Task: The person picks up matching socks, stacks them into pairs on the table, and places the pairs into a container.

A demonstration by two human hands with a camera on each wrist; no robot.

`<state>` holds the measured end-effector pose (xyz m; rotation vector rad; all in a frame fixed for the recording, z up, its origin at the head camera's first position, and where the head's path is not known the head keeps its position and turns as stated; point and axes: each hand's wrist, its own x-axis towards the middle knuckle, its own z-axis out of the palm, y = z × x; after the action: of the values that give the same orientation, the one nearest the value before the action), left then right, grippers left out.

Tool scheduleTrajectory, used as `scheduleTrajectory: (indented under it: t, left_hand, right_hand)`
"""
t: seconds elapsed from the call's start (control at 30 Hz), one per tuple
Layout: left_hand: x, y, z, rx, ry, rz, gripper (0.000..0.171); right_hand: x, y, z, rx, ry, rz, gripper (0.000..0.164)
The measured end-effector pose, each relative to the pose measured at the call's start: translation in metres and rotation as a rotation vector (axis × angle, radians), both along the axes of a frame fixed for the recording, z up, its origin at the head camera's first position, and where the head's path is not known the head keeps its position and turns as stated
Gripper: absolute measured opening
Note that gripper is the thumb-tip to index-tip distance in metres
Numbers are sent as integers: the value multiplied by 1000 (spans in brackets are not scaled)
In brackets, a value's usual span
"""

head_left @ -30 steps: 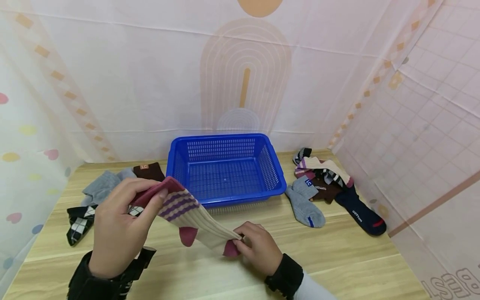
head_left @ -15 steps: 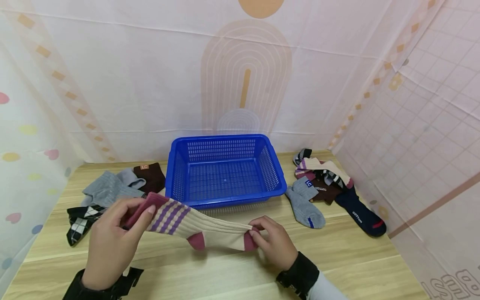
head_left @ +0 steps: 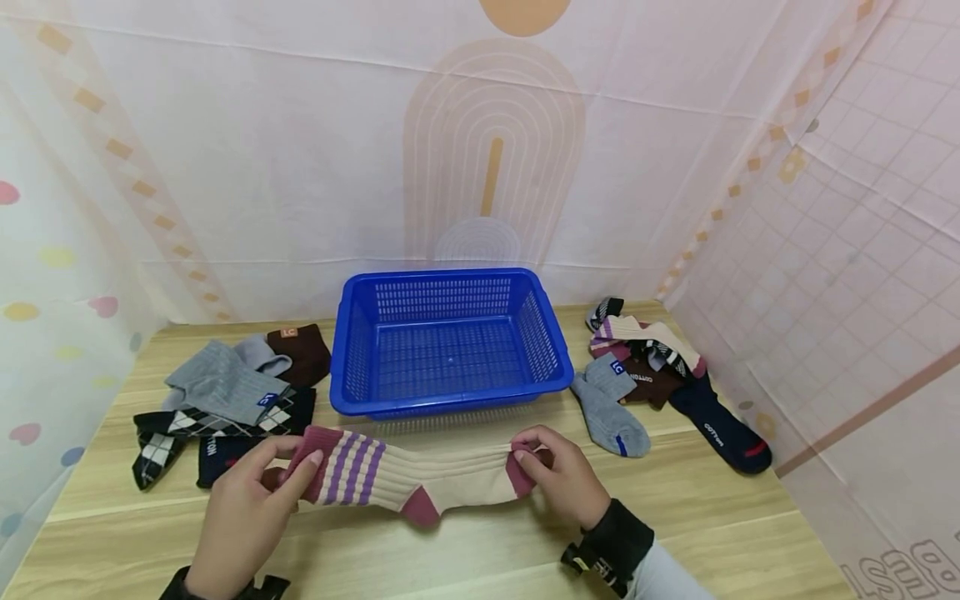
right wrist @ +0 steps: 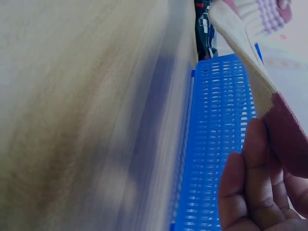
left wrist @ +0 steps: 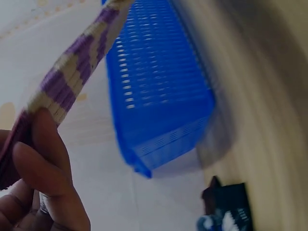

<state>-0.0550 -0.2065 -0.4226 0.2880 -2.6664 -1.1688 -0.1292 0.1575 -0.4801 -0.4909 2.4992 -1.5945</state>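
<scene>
A cream sock (head_left: 465, 475) with purple stripes and a maroon cuff, heel and toe is stretched sideways between both hands, in front of the basket. My left hand (head_left: 251, 500) pinches its maroon cuff between thumb and fingers; the left wrist view shows the striped part (left wrist: 72, 72) rising from that hand (left wrist: 48, 173). At the other end my right hand (head_left: 562, 475) pinches the maroon toe (right wrist: 284, 130), with the heel side hanging lowest. In the right wrist view, that hand (right wrist: 260, 178) has its fingertips on the toe.
A blue plastic basket (head_left: 450, 400) stands behind the sock, against the curtain. To its left lies a pile with a grey sock (head_left: 225, 383), a brown sock (head_left: 303, 358) and an argyle sock (head_left: 157, 450). Right of it are a grey sock (head_left: 611, 417), a navy sock (head_left: 723, 429) and a second striped sock (head_left: 652, 333).
Both hands have come lower and the right hand has moved right, bringing the sock from a slant to nearly level. More of the left pile, including a navy sock, now shows.
</scene>
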Motion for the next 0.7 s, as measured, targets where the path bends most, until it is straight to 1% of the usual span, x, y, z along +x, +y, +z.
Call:
scheduleTrajectory:
  t: [0.17, 0.23, 0.33, 0.43, 0.57, 0.7]
  left_hand:
    - [-3, -5, -12, 50, -175, -47, 32]
    - [-6, -8, -17, 46, -216, -76, 31]
    - [-11, -13, -25, 17, -217, -119, 29]
    - [-17, -18, -34, -48, -208, -154, 28]
    - [-27, -23, -44, -119, -223, -193, 25]
    - [-32, -25, -52, -161, -215, -226, 25]
  right_hand:
    - [-3, 3, 0, 20, -90, 52, 15]
    - [-5, 3, -1, 47, -111, 71, 15]
    - [-10, 2, -2, 111, -114, 92, 14]
    - [-15, 0, -2, 162, -99, 114, 12]
    - [-21, -1, -3, 238, -53, 141, 11]
    - [-23, -2, -4, 325, -3, 166, 13]
